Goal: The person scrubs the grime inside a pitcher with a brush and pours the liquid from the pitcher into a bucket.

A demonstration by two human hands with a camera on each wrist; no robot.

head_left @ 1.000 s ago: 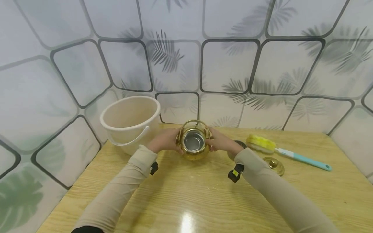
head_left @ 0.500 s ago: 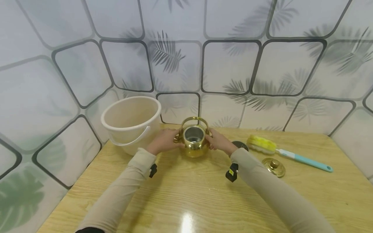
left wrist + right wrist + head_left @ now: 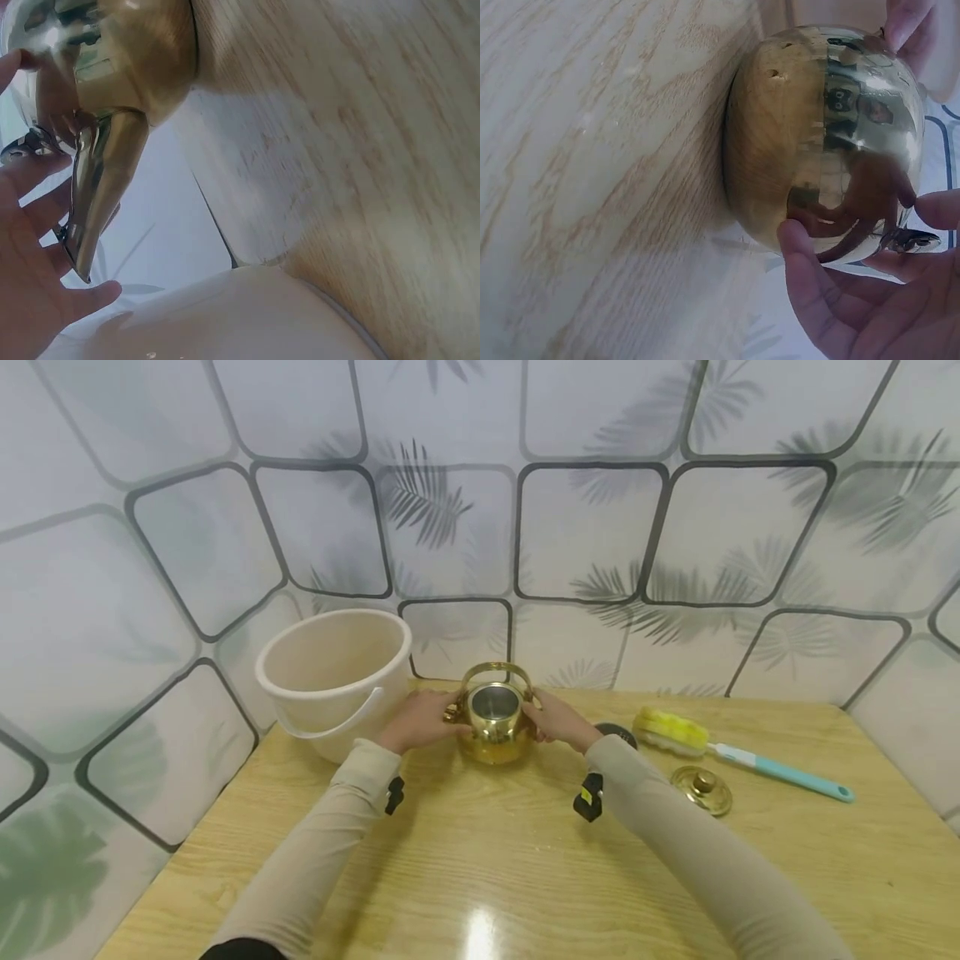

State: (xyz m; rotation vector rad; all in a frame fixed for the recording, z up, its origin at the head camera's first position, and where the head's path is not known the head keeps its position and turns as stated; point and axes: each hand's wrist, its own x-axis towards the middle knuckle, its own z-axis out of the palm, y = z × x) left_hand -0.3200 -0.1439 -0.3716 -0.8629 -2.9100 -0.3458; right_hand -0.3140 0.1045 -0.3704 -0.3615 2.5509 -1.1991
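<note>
A shiny gold kettle (image 3: 495, 739) with its lid off stands upright at the back middle of the table, its steel inside showing and its arched handle (image 3: 495, 668) raised. My left hand (image 3: 426, 720) holds its left side, fingers round the spout (image 3: 109, 184) in the left wrist view, fingertips at the body. On the other side, my right hand (image 3: 561, 720) grips the body near the handle's joint; the right wrist view shows its thumb and fingers (image 3: 802, 255) against the polished wall. The gold lid (image 3: 702, 789) lies on the table at the right.
A cream bucket (image 3: 330, 693) with a white handle stands left of my left hand. Behind my right wrist lies a dark round perforated piece (image 3: 617, 732). Farther right is a sponge brush with a yellow head (image 3: 670, 731) and blue handle (image 3: 798, 777). A patterned wall closes the back.
The kettle has gone from tilted toward me to upright, then shifted slightly left. Both hands have stayed on it and moved with it.
</note>
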